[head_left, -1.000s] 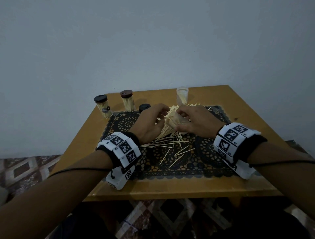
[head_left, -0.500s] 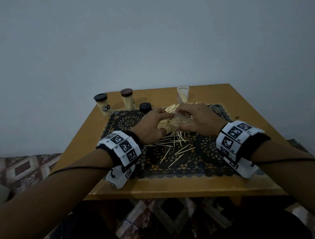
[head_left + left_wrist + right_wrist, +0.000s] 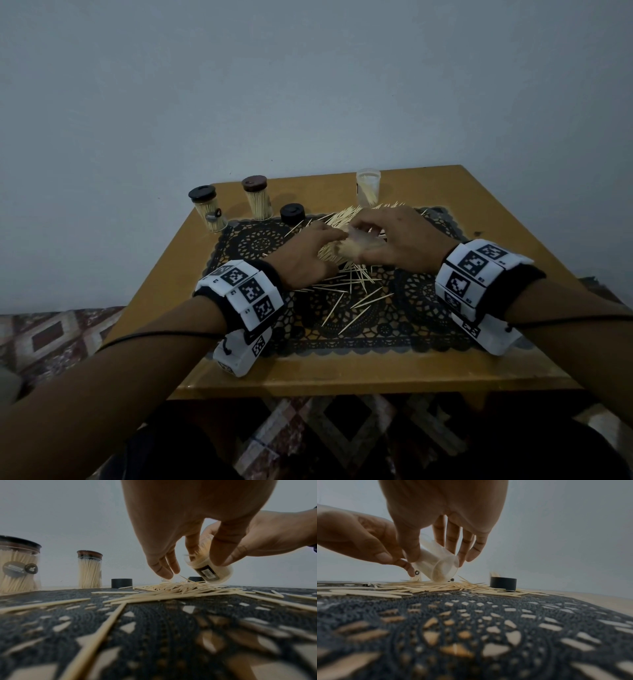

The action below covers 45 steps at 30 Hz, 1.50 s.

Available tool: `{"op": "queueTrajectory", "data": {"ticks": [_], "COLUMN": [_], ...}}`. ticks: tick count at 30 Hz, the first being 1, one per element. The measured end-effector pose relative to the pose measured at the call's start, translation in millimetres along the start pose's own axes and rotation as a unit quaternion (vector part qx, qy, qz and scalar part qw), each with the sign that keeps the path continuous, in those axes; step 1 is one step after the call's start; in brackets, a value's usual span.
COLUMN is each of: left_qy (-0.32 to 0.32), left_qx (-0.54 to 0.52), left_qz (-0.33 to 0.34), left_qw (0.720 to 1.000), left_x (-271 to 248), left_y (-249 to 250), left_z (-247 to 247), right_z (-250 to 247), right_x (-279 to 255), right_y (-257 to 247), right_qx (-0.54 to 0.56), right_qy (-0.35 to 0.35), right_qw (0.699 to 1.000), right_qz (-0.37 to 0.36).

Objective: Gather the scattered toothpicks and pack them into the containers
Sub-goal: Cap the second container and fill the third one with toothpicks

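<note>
the right hand (image 3: 397, 240) grips a tilted clear container (image 3: 210, 568) over the toothpick pile (image 3: 346, 222) mid-tabletop; the left hand (image 3: 308, 253), fingers relaxed, feeds it; next, pinch more.

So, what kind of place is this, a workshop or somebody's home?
Probably a home room, not a workshop: a small yellow-brown wooden table against a plain pale wall, covered with a black lace doily mat, and a diamond-patterned carpet on the floor beside it.

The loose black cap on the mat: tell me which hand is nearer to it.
Left. The left hand lies just in front of the loose black cap; the right hand, holding the tilted clear container, is farther off to its right.
</note>
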<state>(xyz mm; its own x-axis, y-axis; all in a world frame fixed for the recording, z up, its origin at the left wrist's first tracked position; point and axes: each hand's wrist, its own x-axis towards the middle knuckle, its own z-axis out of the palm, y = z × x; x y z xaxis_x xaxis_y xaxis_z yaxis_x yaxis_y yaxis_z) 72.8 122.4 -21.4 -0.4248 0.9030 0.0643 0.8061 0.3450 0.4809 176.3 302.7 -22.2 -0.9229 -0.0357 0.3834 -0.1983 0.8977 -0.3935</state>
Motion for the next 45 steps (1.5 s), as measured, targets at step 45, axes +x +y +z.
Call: {"op": "queueTrajectory", "data": {"ticks": [45], "left_qy": [0.071], "left_qx": [-0.024], "left_qz": [0.003], "left_qw": [0.997], "left_x": [-1.0], "left_y": [2.9], "left_z": [-2.4], "right_z": [0.5], "right_x": [0.4], "right_y": [1.3], "right_qx": [-0.061], "right_qy": [-0.010], "right_qw": [0.995], "right_qz": [0.084]}}
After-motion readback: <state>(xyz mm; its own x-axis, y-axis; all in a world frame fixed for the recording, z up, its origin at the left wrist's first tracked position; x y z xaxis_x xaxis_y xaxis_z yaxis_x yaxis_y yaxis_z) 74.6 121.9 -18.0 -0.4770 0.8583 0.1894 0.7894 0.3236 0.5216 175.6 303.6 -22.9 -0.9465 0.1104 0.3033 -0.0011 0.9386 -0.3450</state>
